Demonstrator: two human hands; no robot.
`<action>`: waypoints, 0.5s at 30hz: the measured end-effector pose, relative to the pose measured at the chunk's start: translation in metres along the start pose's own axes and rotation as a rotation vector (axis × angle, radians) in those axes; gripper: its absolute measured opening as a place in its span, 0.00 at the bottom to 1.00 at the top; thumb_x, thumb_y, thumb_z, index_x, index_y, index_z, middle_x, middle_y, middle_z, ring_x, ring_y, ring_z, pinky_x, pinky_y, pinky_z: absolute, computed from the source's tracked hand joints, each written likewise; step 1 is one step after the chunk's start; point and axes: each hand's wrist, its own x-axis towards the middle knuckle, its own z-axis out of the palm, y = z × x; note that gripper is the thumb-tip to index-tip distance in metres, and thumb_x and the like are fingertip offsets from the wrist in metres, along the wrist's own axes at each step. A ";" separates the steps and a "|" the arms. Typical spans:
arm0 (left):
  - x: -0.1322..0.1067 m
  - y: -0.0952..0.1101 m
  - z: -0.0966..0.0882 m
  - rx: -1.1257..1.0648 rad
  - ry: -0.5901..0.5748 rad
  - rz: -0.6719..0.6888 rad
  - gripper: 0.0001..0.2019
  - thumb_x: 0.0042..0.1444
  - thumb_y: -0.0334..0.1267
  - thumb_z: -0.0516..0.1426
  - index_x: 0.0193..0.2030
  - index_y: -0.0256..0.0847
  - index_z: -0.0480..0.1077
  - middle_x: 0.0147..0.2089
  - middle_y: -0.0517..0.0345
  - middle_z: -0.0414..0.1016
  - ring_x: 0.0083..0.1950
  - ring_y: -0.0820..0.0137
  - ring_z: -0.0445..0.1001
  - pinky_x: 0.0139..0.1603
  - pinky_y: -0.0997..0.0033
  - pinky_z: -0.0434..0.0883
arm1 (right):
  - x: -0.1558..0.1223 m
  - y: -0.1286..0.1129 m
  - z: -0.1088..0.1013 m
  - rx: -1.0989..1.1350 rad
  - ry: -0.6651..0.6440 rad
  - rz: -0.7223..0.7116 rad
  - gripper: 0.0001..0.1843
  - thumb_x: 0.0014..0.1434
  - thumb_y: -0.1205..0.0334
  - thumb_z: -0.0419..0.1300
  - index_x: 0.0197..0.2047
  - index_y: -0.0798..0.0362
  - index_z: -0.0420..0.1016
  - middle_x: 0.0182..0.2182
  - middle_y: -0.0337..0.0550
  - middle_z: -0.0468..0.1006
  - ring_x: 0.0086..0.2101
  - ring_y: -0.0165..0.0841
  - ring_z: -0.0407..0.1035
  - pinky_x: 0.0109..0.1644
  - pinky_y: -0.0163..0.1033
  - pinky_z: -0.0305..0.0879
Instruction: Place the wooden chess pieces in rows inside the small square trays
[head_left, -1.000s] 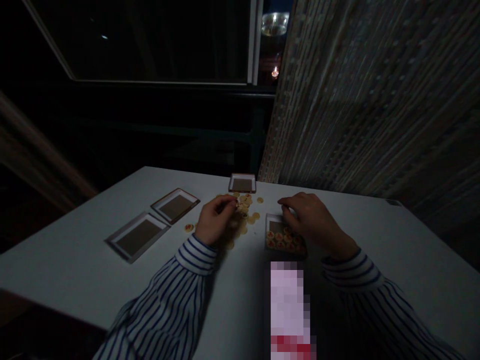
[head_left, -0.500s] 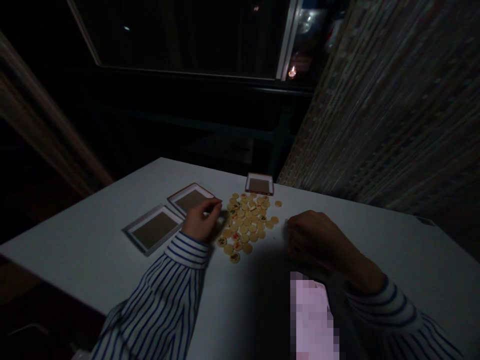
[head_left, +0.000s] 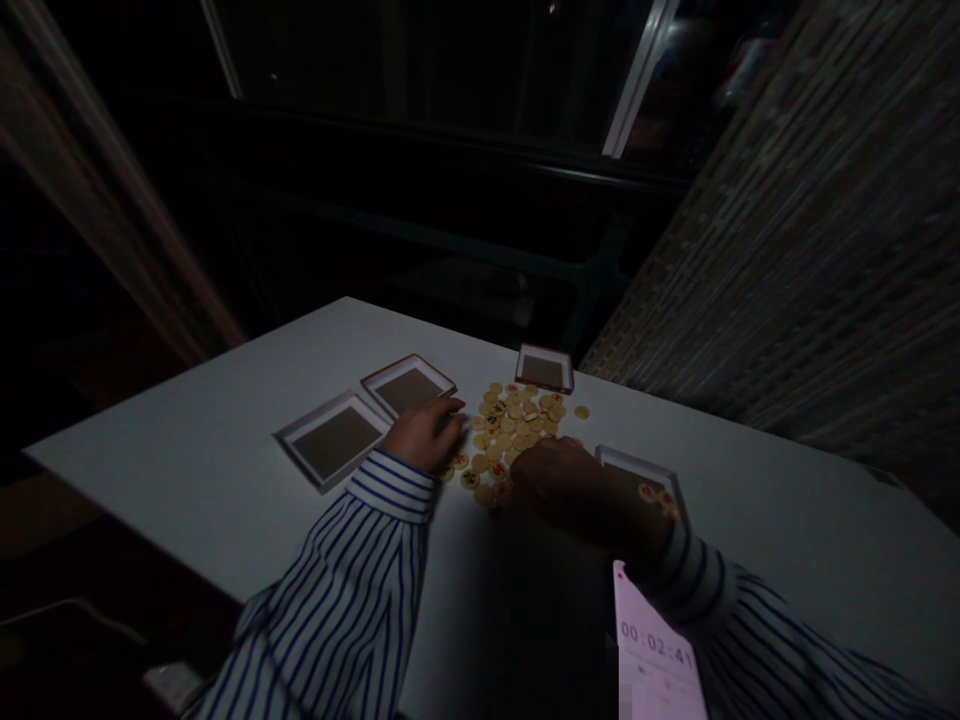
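Note:
A loose heap of round Chinese chess pieces [head_left: 506, 424] lies on the white table, several showing red or black characters. At the left edge of the heap rests my left hand [head_left: 426, 434], its thumb and fingers apart and nothing visible in them. My right hand [head_left: 559, 478] reaches over the near right side of the heap, fingers curled down and bunched at the pieces. Whatever those fingers grip is hidden. Under my right forearm is a shallow tray [head_left: 637, 458], partly covered, holding a few pieces with red characters [head_left: 656, 495].
Two shallow trays, a white-rimmed one [head_left: 330, 440] and a brown-rimmed one [head_left: 409, 385], sit left of the heap. Another tray [head_left: 544, 370] stands behind it. A lit phone [head_left: 656, 645] showing a timer lies near my right sleeve. A bead curtain [head_left: 787, 250] hangs at right.
My right hand has moved left onto the heap, uncovering the right tray and its pieces. The fingers of my left hand have loosened from a near pinch. The view has shifted slightly.

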 end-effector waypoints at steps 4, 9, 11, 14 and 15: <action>0.000 0.003 0.000 0.012 -0.029 0.004 0.17 0.56 0.44 0.47 0.46 0.41 0.71 0.45 0.49 0.75 0.47 0.61 0.73 0.49 0.63 0.67 | 0.005 0.003 0.002 -0.029 -0.057 0.003 0.09 0.59 0.61 0.51 0.37 0.54 0.70 0.35 0.47 0.75 0.36 0.36 0.66 0.37 0.39 0.53; 0.000 0.012 0.000 -0.020 -0.066 0.044 0.16 0.56 0.42 0.48 0.45 0.42 0.72 0.45 0.51 0.76 0.47 0.63 0.73 0.49 0.64 0.67 | -0.003 0.004 0.004 -0.077 -0.130 0.003 0.09 0.59 0.63 0.51 0.34 0.54 0.71 0.33 0.46 0.75 0.34 0.34 0.67 0.36 0.39 0.53; -0.001 0.015 0.000 -0.052 -0.059 0.057 0.15 0.55 0.41 0.49 0.44 0.41 0.72 0.44 0.51 0.76 0.46 0.62 0.73 0.49 0.63 0.67 | -0.007 0.001 0.006 -0.099 -0.122 -0.022 0.09 0.58 0.64 0.51 0.34 0.55 0.71 0.33 0.46 0.75 0.34 0.34 0.66 0.36 0.39 0.53; -0.002 0.016 0.002 -0.072 -0.045 0.070 0.15 0.55 0.41 0.49 0.43 0.41 0.73 0.43 0.50 0.76 0.46 0.61 0.73 0.49 0.62 0.67 | -0.009 -0.002 0.012 -0.128 -0.077 -0.053 0.09 0.59 0.64 0.50 0.35 0.55 0.70 0.34 0.45 0.74 0.34 0.34 0.65 0.36 0.40 0.53; -0.002 0.016 0.002 -0.069 -0.045 0.076 0.15 0.55 0.42 0.49 0.43 0.41 0.73 0.43 0.49 0.76 0.46 0.61 0.73 0.49 0.62 0.67 | -0.010 -0.002 0.015 -0.132 -0.060 -0.062 0.09 0.60 0.63 0.49 0.36 0.54 0.70 0.34 0.45 0.74 0.34 0.34 0.65 0.36 0.40 0.53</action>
